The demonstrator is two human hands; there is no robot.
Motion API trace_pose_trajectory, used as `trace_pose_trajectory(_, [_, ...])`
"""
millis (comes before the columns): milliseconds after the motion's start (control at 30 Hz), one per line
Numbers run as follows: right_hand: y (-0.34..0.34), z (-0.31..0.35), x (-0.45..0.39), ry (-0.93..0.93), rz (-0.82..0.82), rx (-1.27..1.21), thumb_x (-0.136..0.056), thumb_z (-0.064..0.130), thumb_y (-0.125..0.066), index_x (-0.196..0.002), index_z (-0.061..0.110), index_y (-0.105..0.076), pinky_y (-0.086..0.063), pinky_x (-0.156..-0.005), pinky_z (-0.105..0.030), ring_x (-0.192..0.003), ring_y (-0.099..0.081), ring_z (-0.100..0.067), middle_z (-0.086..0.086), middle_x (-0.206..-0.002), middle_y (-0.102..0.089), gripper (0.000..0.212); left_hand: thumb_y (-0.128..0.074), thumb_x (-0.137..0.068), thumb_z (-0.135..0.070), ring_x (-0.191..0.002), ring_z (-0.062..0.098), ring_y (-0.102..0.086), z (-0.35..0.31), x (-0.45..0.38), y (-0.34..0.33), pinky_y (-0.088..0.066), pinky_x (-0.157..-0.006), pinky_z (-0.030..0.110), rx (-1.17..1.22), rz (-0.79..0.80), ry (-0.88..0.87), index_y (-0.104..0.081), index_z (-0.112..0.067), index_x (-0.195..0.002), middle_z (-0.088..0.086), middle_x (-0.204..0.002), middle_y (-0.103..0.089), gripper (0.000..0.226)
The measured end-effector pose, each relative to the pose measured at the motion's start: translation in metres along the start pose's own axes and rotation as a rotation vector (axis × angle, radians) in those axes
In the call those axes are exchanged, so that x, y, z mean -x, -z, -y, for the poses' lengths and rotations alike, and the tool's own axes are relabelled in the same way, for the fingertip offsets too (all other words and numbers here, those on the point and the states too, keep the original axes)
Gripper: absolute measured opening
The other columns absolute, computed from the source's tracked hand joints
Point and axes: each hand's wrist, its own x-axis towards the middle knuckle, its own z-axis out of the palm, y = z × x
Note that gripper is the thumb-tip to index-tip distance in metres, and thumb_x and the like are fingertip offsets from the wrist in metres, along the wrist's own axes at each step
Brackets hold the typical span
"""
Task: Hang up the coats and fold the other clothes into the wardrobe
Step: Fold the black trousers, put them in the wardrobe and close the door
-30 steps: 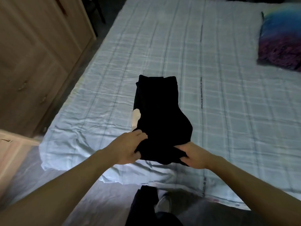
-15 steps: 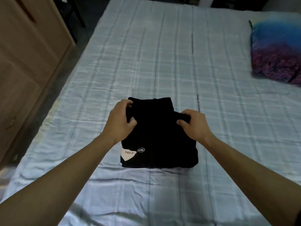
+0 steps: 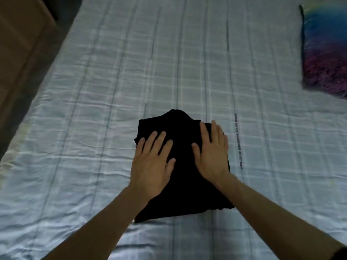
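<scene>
A black garment (image 3: 185, 186) lies folded into a compact square on the pale blue checked bed sheet (image 3: 93, 128), near the bed's front middle. My left hand (image 3: 152, 164) rests flat on its left half, fingers spread. My right hand (image 3: 212, 152) lies flat on its right half, fingers stretched toward the far edge. Neither hand grips the cloth. The white label seen before is hidden.
A blue and purple pillow (image 3: 324, 51) lies at the bed's far right. The wooden wardrobe (image 3: 16, 45) stands along the left side, with a narrow dark strip of floor (image 3: 24, 96) between it and the bed.
The garment's near end was lifted and folded over onto the far half, making a smaller square. Both hands let go of the fabric and now press flat on top.
</scene>
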Motion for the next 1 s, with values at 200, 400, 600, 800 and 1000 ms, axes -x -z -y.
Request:
trace_pose_trajectory(200, [-0.050, -0.005, 0.018, 0.177, 0.161, 0.183, -0.100, 0.063, -0.016, -0.158, 0.032, 0.000, 0.004, -0.122, -0.054, -0.153, 0.006, -0.028, -0.007, -0.167, 0.004, 0.068, -0.031, -0.099, -0.050, -0.154, 0.024, -0.010, 0.025, 0.003, -0.046, -0.019, -0.120, 0.054, -0.144, 0.235, 0.010, -0.022, -0.027, -0.158, 0.002, -0.167, -0.013, 0.064])
trace_pose_trajectory(400, [-0.103, -0.026, -0.018, 0.178, 0.149, 0.156, -0.099, 0.063, -0.012, -0.158, 0.035, 0.002, 0.000, -0.122, -0.056, -0.154, 0.001, -0.028, -0.006, -0.167, -0.003, 0.067, -0.033, -0.100, -0.048, -0.154, 0.026, -0.003, 0.045, -0.009, -0.114, -0.006, -0.123, 0.055, -0.170, 0.138, -0.042, -0.011, -0.026, -0.159, 0.002, -0.168, -0.004, 0.068])
trace_pose_trajectory(600, [-0.088, -0.022, -0.013, 0.194, 0.129, 0.137, -0.099, 0.062, -0.015, -0.157, 0.035, 0.004, 0.001, -0.122, -0.055, -0.153, 0.002, -0.028, -0.007, -0.167, -0.002, 0.068, -0.031, -0.101, -0.048, -0.154, 0.025, 0.002, 0.038, -0.006, -0.095, -0.007, -0.123, 0.055, -0.130, 0.132, -0.022, -0.011, -0.024, -0.160, 0.002, -0.168, -0.003, 0.066])
trace_pose_trajectory(800, [-0.055, -0.025, 0.038, 0.371, 0.096, 0.058, -0.101, 0.057, -0.029, -0.158, 0.031, 0.001, -0.002, -0.123, -0.054, -0.153, 0.010, -0.026, -0.008, -0.167, 0.007, 0.069, -0.045, -0.095, -0.048, -0.154, 0.025, 0.005, 0.016, 0.027, -0.042, -0.010, -0.123, 0.055, -0.085, 0.203, -0.031, -0.012, -0.022, -0.159, 0.004, -0.168, -0.001, 0.077])
trace_pose_trajectory(1000, [-0.045, -0.056, 0.110, 0.447, 0.196, 0.241, -0.080, 0.077, -0.053, -0.158, 0.028, -0.016, -0.003, -0.120, -0.058, -0.153, 0.000, -0.032, -0.009, -0.167, 0.004, 0.100, -0.052, -0.073, -0.076, -0.154, 0.022, -0.005, -0.016, 0.095, -0.035, -0.012, -0.122, 0.054, -0.047, 0.480, -0.072, -0.008, -0.030, -0.158, -0.003, -0.167, -0.002, 0.107])
